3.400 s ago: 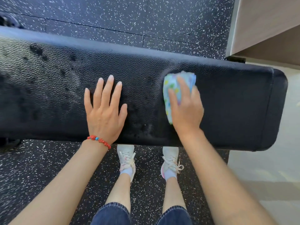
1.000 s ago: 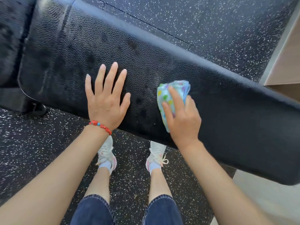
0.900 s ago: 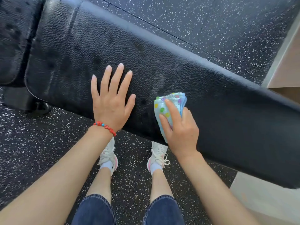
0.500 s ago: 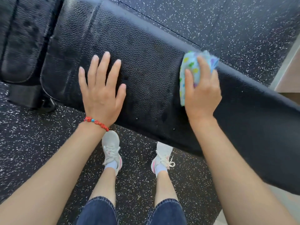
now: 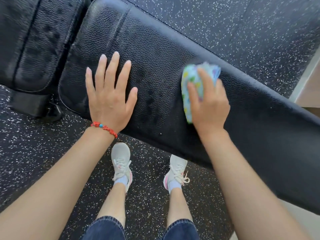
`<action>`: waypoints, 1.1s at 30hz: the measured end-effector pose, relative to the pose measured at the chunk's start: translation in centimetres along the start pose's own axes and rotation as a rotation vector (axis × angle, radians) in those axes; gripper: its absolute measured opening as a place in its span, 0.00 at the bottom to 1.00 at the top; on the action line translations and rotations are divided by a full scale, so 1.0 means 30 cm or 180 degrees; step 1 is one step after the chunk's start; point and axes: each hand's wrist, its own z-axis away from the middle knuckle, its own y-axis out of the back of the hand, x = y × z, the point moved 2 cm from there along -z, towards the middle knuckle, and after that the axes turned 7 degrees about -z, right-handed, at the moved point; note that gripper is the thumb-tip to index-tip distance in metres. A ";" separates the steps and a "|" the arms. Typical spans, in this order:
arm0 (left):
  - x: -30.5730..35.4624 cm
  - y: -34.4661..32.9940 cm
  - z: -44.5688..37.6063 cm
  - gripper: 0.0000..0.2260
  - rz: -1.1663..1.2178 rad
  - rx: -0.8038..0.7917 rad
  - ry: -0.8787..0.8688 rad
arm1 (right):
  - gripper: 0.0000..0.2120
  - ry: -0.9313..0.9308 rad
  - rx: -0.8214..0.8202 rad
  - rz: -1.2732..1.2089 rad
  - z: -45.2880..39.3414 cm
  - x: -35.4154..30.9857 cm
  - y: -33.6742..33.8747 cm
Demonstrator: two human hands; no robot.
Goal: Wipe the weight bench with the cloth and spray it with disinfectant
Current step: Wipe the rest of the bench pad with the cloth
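The black textured weight bench (image 5: 155,49) runs diagonally from upper left to lower right, with dark wet spots between my hands. My left hand (image 5: 109,94) lies flat on the pad, fingers straight and spread, a red bead bracelet at the wrist. My right hand (image 5: 207,103) presses a folded pale blue cloth with coloured dots (image 5: 188,84) onto the pad near its far edge, fingers curled over the cloth. The right hand and cloth are motion-blurred. No spray bottle is in view.
A second black pad (image 5: 34,40) adjoins the bench at the upper left, with a frame foot (image 5: 34,106) below it. Black speckled rubber flooring (image 5: 242,23) surrounds the bench. My feet in white sneakers (image 5: 121,163) stand close to its near side. A pale wall edge (image 5: 310,84) shows at right.
My right hand has swept the cloth back and forth across the pad, now slightly nearer than half a second ago. The view has shifted left, showing more of the adjoining pad. The left hand stays flat.
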 end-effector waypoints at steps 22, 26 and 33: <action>-0.260 0.020 -0.029 0.22 0.0091 -0.0084 0.0203 | 0.17 -0.0032 0.0019 -0.0171 -0.138 -0.174 -0.103; -0.256 0.015 -0.025 0.22 0.0175 -0.0001 0.0237 | 0.17 -0.0339 0.0016 -0.0280 -0.112 -0.217 -0.098; -0.263 0.009 -0.025 0.22 0.0195 0.0060 0.0167 | 0.14 0.0106 -0.0342 -0.0396 0.245 -0.372 -0.079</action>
